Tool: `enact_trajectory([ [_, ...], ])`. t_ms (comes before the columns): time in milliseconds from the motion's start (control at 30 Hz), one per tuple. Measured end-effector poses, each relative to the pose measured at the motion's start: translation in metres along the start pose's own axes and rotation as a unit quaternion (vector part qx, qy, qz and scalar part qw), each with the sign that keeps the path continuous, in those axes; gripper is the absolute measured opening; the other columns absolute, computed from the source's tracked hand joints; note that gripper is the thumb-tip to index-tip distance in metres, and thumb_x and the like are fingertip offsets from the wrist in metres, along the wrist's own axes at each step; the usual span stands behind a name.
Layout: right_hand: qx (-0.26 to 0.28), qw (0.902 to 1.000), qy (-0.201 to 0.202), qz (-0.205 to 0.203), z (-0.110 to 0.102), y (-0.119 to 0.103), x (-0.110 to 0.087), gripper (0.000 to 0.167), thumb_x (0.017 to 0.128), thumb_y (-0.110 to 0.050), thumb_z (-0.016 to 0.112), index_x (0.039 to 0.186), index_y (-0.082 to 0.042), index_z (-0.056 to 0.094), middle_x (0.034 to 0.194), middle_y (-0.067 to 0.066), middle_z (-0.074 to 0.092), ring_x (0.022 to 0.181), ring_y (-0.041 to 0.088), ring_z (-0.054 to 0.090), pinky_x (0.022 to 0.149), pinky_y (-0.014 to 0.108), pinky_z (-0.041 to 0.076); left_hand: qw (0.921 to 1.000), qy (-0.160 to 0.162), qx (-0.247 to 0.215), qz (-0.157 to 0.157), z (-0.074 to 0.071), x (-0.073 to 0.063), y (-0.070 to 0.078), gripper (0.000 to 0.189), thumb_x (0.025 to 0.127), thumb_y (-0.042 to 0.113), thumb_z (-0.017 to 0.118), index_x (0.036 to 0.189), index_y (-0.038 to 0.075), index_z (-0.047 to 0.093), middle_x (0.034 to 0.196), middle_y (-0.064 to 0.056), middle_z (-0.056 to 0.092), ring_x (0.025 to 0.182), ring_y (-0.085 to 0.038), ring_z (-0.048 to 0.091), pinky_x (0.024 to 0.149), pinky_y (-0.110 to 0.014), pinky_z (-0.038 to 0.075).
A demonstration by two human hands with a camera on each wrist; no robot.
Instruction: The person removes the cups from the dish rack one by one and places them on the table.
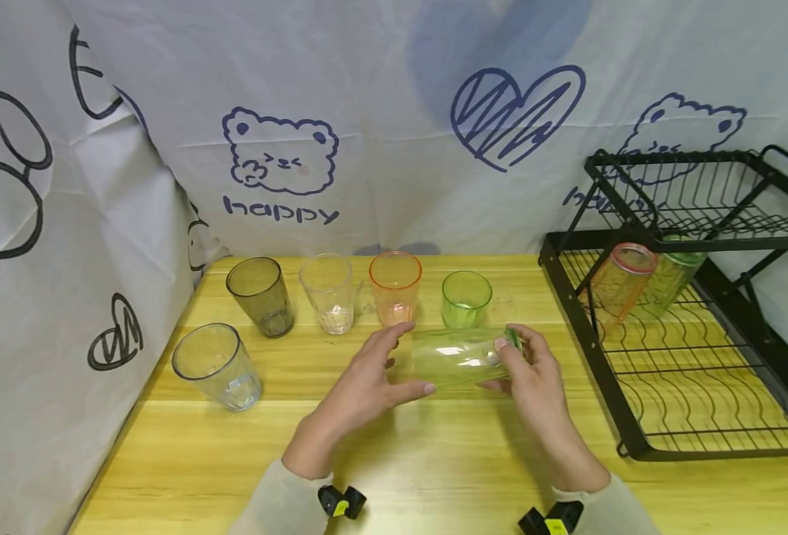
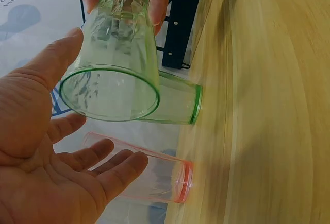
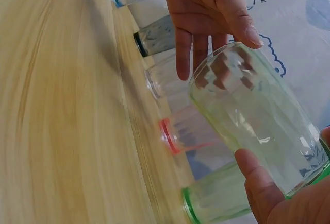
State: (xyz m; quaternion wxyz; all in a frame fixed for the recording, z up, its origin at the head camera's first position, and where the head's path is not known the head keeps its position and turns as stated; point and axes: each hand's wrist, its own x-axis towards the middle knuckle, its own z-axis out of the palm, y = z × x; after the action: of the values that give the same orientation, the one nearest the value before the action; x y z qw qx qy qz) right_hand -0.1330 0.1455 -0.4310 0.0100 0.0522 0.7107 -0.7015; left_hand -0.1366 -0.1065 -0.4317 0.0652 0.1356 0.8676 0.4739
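A pale green drinking glass (image 1: 457,358) lies sideways in the air above the table. My right hand (image 1: 534,375) grips it near its base, thumb on one side and fingers on the other. Around the glass's rim end, my left hand (image 1: 360,383) is held with fingers and thumb spread apart. In the left wrist view the wide green rim (image 2: 110,117) faces the left palm. Just behind the held glass, another green glass (image 1: 467,297) stands on the table, with an orange-rimmed glass (image 1: 395,286) to its left.
Further left stand a clear glass (image 1: 327,290), a smoky brown glass (image 1: 260,297) and a blue-rimmed glass (image 1: 220,368). On the right is a black two-tier dish rack (image 1: 634,438) with a pink-rimmed glass (image 1: 624,282) and a green glass (image 1: 671,279) inside. A printed cloth (image 1: 394,96) hangs behind.
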Motion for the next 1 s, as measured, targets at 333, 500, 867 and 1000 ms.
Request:
enact_trajectory([
  [333, 0.048, 0.9979, -0.041, 0.016, 0.004, 0.003, 0.000, 0.050, 0.113, -0.025, 0.048, 0.155, -0.001, 0.035, 0.128, 0.012, 0.040, 0.103, 0.020, 0.059, 0.084, 0.039, 0.066, 0.9993, -0.012, -0.033, 0.011, -0.002, -0.002, 0.004, 0.096, 0.085, 0.043, 0.089, 0.164, 0.033, 0.034, 0.168, -0.005, 0.035, 0.146, -0.038, 0.048, 0.116, -0.050, 0.048],
  [500, 0.086, 0.9942, -0.061, 0.023, 0.005, 0.006, -0.002, 0.050, 0.114, -0.026, 0.047, 0.152, 0.003, 0.034, 0.135, 0.018, 0.046, 0.104, 0.022, 0.068, 0.086, 0.040, 0.065, 0.9988, -0.018, -0.046, 0.009, -0.002, -0.002, 0.005, 0.094, 0.086, 0.041, 0.088, 0.163, 0.034, 0.035, 0.166, -0.003, 0.037, 0.146, -0.035, 0.048, 0.114, -0.048, 0.050],
  [867, 0.152, 0.9829, -0.094, 0.045, 0.007, 0.015, 0.000, 0.041, 0.115, -0.030, 0.045, 0.141, 0.001, 0.040, 0.127, 0.015, 0.057, 0.103, 0.022, 0.073, 0.088, 0.043, 0.065, 0.9985, -0.017, -0.050, 0.018, -0.002, -0.001, 0.007, 0.088, 0.087, 0.036, 0.088, 0.160, 0.033, 0.039, 0.162, 0.001, 0.042, 0.144, -0.031, 0.050, 0.111, -0.047, 0.052],
  [1000, 0.184, 0.9735, -0.119, 0.064, 0.005, 0.019, 0.001, 0.041, 0.115, -0.031, 0.044, 0.141, 0.001, 0.041, 0.127, 0.015, 0.061, 0.106, 0.024, 0.074, 0.093, 0.045, 0.063, 0.9982, -0.016, -0.053, 0.023, -0.003, -0.001, 0.007, 0.086, 0.087, 0.035, 0.088, 0.158, 0.034, 0.041, 0.160, 0.003, 0.044, 0.140, -0.030, 0.053, 0.105, -0.043, 0.056],
])
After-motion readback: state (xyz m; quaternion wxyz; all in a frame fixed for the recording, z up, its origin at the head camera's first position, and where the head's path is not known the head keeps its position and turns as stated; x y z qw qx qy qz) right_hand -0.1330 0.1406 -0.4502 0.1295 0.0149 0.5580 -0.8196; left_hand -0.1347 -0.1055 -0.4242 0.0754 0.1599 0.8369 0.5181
